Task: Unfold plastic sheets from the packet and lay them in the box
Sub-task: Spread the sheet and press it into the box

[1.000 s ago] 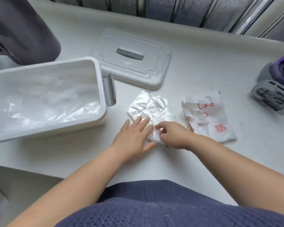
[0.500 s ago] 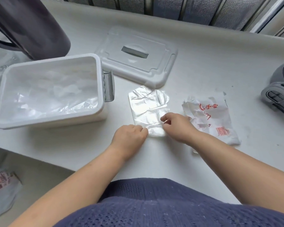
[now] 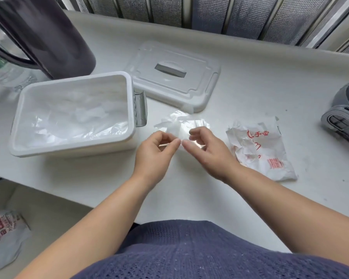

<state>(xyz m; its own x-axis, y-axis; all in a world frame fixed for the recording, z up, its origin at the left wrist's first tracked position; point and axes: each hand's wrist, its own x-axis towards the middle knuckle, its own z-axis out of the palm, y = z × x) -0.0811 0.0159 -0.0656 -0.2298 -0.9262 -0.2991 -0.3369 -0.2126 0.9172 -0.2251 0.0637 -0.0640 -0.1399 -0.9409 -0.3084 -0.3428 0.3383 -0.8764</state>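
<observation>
box (image 3: pixel 73 146): few sheets (image 3: pixel 69 125) in already
left hand (image 3: pixel 153 154), right hand (image 3: pixel 210 154): fingers pinching one sheet (image 3: pixel 181 126), mid-frame
to go: unfold, lay in

Light: bright, soft daylight from beyond the box (image 3: pixel 73 146).
Shadows: faint, on the box's near side.
Glare: plastic sheet (image 3: pixel 181 126), right of box.
Edges: bowed.
</observation>
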